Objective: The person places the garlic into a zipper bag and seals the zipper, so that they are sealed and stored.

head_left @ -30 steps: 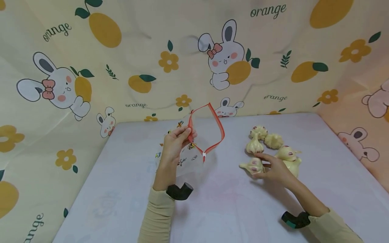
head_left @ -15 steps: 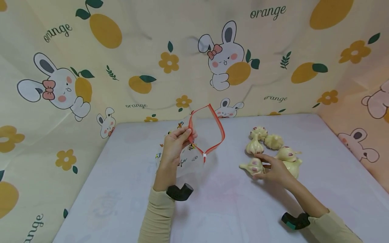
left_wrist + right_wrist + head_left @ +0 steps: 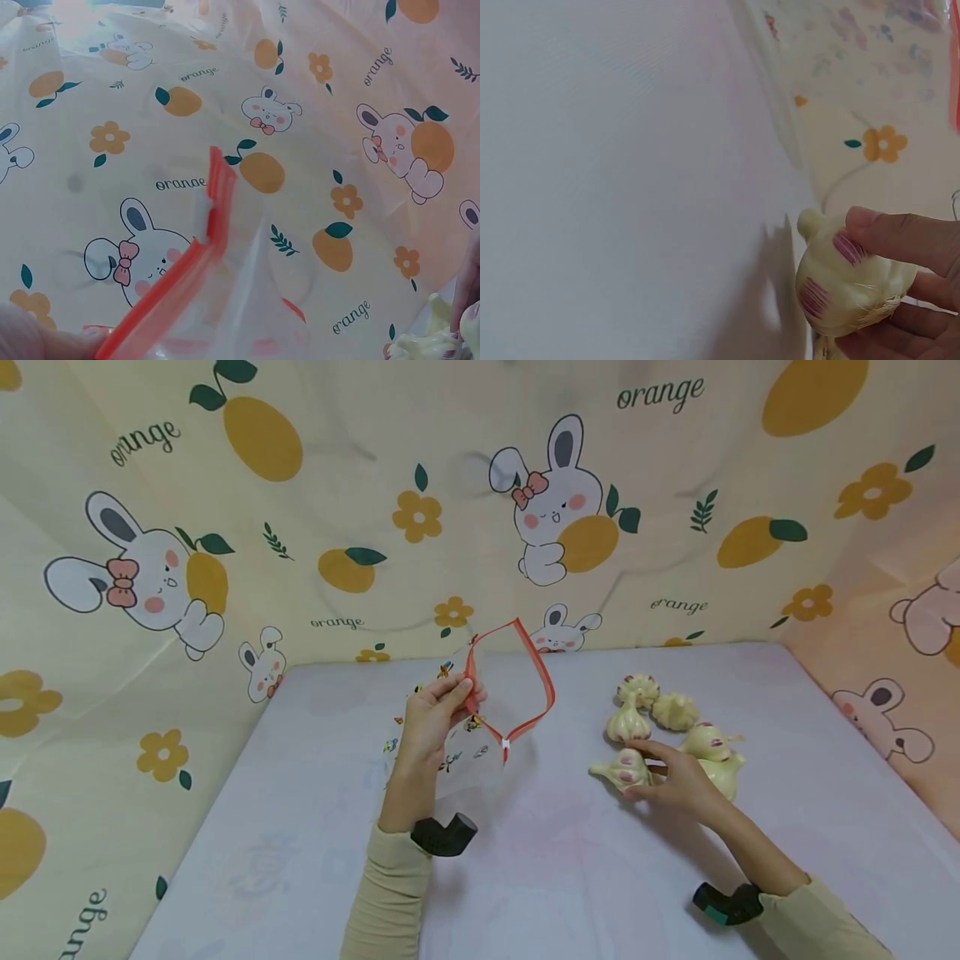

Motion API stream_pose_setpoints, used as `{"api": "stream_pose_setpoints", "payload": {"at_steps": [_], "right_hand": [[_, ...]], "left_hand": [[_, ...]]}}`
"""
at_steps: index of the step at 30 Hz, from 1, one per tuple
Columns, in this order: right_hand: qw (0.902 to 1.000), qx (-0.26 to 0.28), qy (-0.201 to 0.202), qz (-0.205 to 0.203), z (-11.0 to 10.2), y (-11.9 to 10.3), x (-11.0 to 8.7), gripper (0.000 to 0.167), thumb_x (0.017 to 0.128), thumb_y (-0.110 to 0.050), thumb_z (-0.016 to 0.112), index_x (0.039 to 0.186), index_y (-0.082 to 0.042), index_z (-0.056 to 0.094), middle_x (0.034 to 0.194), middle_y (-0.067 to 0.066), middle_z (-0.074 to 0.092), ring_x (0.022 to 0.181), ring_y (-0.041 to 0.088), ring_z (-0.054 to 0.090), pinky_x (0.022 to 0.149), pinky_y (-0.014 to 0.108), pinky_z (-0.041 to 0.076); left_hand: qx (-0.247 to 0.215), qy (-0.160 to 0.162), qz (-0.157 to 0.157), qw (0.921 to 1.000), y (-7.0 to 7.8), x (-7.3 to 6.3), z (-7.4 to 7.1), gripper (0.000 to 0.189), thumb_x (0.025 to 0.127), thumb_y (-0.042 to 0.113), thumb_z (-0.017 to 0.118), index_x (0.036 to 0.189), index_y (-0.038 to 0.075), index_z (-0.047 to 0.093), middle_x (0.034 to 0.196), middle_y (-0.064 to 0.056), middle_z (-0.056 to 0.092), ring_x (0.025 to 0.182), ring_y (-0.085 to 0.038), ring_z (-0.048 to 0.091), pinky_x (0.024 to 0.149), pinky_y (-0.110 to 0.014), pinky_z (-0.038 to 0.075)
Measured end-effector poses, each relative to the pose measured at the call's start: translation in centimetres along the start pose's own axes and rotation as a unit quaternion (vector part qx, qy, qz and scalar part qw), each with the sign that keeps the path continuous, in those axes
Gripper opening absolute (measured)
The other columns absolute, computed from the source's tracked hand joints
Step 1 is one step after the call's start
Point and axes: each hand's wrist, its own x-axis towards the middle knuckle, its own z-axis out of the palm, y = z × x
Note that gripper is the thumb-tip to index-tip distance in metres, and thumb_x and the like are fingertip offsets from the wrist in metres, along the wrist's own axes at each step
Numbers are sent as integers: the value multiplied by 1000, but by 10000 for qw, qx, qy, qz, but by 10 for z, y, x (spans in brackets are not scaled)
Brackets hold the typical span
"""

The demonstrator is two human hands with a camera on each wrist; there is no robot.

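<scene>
In the head view, my left hand (image 3: 435,718) pinches the rim of a clear zip bag (image 3: 472,768) printed with small colourful figures. The bag's red zip edge (image 3: 550,681) gapes wide, with a white slider (image 3: 505,744) at its near corner. My right hand (image 3: 682,781) holds a cream garlic bulb (image 3: 628,770) with purple streaks, low over the table. Up close in the right wrist view, thumb and fingers grip this garlic bulb (image 3: 847,277) from opposite sides. Whether it touches the table is hard to tell.
Several other garlic bulbs (image 3: 675,710) lie around and behind my right hand, two of them (image 3: 722,774) just beyond its knuckles. A pale cloth covers the table (image 3: 285,827). Behind it hangs a curtain (image 3: 450,443) printed with rabbits and oranges.
</scene>
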Motion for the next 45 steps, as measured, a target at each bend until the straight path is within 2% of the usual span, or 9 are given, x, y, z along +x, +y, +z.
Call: {"api": "stream_pose_setpoints", "payload": {"at_steps": [11,18,28,38,45], "right_hand": [[9996,-58,76,-263,-6,-7,5,70,71,-11,84,129,11,52,130,34,55,110,50,61,88,48,56],[9990,-24,102,-439,-9,-11,9,68,72,-10,83,129,13,52,129,33,57,110,48,60,88,46,56],[9996,8,81,-288,-17,-17,11,68,75,-13,81,132,9,50,133,32,54,112,49,60,89,46,55],[9998,173,50,-113,-24,-26,10,70,81,-19,78,139,4,46,137,30,51,115,50,59,93,52,52],[9995,135,191,-205,-25,-33,16,69,79,-17,79,137,4,47,138,31,50,113,49,61,92,52,53]], "left_hand": [[-34,-54,-65,10000,2,0,0,33,95,13,59,121,-7,60,76,9,71,75,-3,70,79,-18,59],[-31,-42,-61,10000,3,-1,0,30,95,12,60,118,-6,62,76,9,71,74,-4,70,77,-17,59],[19,-92,-41,9999,4,-2,1,33,95,12,59,120,-9,60,76,9,71,73,-3,70,77,-17,59],[42,-43,-32,10000,4,-2,1,26,95,12,60,115,-4,64,77,8,71,74,-5,70,77,-18,59],[20,-35,-55,10000,3,-2,0,25,95,13,60,114,-2,65,77,8,71,74,-4,70,78,-18,59]]}}
